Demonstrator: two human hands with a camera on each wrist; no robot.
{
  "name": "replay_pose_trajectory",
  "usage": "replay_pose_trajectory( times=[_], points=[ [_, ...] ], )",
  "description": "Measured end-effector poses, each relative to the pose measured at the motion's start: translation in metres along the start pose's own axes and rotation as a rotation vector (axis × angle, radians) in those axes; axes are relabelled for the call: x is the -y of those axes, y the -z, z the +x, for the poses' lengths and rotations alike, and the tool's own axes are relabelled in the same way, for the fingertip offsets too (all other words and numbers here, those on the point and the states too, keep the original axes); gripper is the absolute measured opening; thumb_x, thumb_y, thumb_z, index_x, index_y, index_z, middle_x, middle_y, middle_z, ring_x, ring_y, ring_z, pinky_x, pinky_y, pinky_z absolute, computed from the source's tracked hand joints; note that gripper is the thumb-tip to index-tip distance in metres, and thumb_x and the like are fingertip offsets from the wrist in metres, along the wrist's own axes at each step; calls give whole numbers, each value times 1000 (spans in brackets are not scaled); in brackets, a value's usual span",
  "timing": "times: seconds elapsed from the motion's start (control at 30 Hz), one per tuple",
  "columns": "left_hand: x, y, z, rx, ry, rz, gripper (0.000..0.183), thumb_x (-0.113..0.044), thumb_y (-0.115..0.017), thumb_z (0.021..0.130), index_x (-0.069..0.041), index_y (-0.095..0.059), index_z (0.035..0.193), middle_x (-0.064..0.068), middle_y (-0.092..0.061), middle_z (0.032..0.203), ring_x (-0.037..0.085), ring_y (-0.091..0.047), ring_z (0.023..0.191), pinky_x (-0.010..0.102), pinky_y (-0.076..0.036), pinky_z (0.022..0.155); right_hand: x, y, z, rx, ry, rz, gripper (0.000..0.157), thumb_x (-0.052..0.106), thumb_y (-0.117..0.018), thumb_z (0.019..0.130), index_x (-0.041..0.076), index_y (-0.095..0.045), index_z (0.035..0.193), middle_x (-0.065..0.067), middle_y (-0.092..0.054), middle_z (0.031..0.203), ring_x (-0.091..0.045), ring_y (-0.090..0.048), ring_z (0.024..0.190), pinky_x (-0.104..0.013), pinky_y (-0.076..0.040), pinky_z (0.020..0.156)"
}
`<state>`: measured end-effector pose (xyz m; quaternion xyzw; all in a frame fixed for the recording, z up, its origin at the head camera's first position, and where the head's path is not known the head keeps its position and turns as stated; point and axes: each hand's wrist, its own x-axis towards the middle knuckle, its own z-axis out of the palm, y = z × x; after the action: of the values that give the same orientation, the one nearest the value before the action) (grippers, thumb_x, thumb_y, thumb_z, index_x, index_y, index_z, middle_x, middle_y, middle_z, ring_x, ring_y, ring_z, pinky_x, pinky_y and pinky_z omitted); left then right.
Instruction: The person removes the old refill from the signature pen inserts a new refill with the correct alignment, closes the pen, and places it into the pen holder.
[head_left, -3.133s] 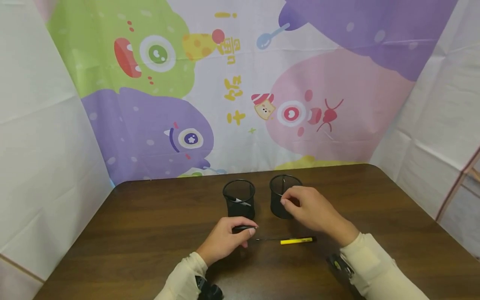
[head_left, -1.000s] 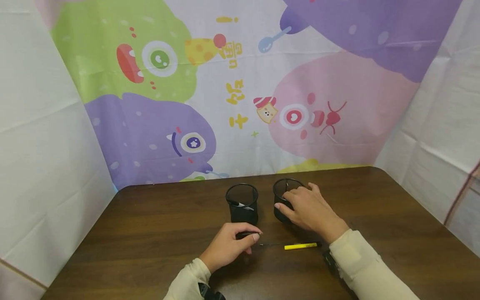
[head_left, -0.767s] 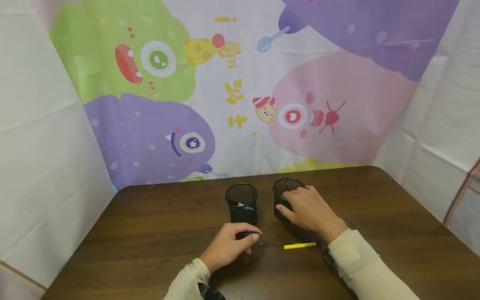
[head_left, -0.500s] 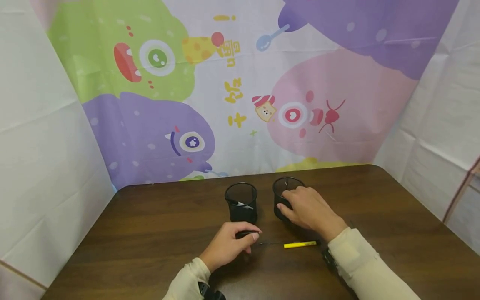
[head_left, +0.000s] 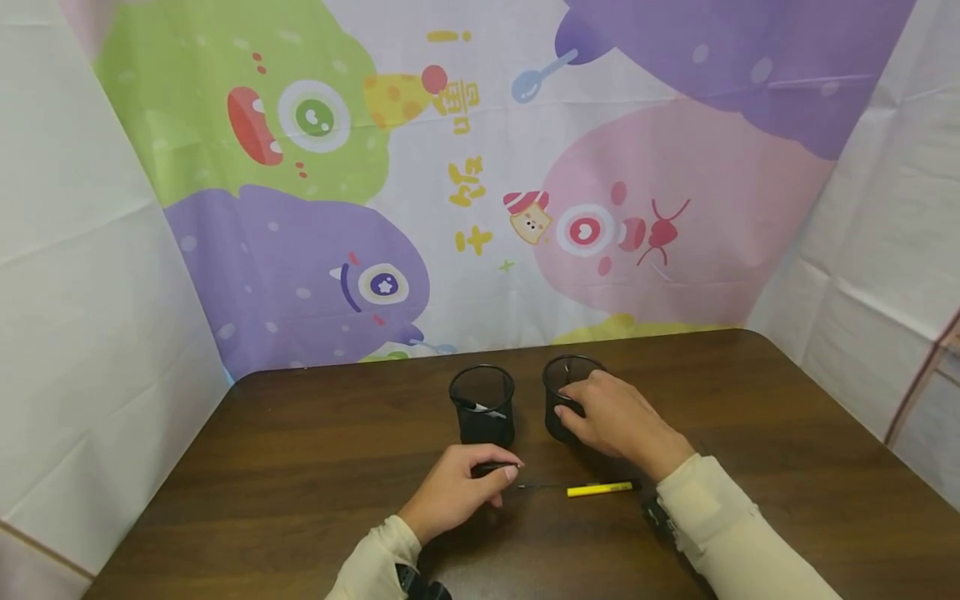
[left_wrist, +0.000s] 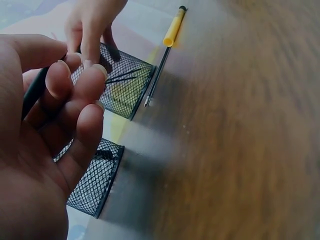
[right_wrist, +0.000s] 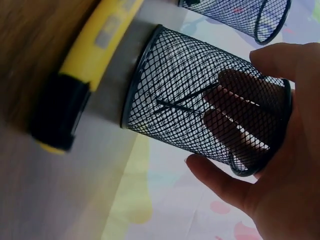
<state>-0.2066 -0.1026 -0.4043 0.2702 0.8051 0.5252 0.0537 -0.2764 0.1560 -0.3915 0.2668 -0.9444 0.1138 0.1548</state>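
Observation:
My left hand (head_left: pixel 453 492) pinches a slim black pen (head_left: pixel 491 468) between thumb and fingertips, above the table; the palm hides part of it in the left wrist view. My right hand (head_left: pixel 626 421) reaches into the right black mesh pen cup (right_wrist: pixel 172 75). In the right wrist view, several fingers (right_wrist: pixel 235 100) show through the mesh, stretched inside the cup. The thumb and one more finger stay outside. Thin dark sticks (right_wrist: pixel 185 107) lie in that cup near the fingertips; whether the fingers touch them I cannot tell.
The left mesh cup (head_left: pixel 486 433) holds a black-and-white pen (head_left: pixel 482 408). In front of the cups lies a yellow tube (head_left: pixel 600 489) with a black end, a thin metal-tipped rod (left_wrist: pixel 157 75) in line with it. A printed cloth (head_left: pixel 480 292) hangs behind the brown table (head_left: pixel 315 467).
My right hand has come down from above the right cup, and its fingers are now inside. Lately that cup has shifted slightly left. The left hand keeps its pinch on the black pen.

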Motion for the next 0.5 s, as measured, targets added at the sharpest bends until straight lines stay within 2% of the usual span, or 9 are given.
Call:
replay_pose_trajectory(
  times=[0.2,0.5],
  points=[
    [0,1,0,6,-13,-6,16,-14,-64,99,-9,-74,111,19,-69,80,21,-66,62,24,-48,59,4,3,0,11,-54,46,32,31,-67,95,7,-76,115,-7,-72,110,-26,-61,99,-45,-54,83],
    [0,1,0,14,-21,-12,17,-14,-64,99,-5,-74,111,20,-68,79,22,-66,62,23,-49,59,4,-1,0,-9,-56,47,30,30,-69,94,5,-77,108,-9,-72,111,-27,-61,100,-44,-52,86]
  ],
)
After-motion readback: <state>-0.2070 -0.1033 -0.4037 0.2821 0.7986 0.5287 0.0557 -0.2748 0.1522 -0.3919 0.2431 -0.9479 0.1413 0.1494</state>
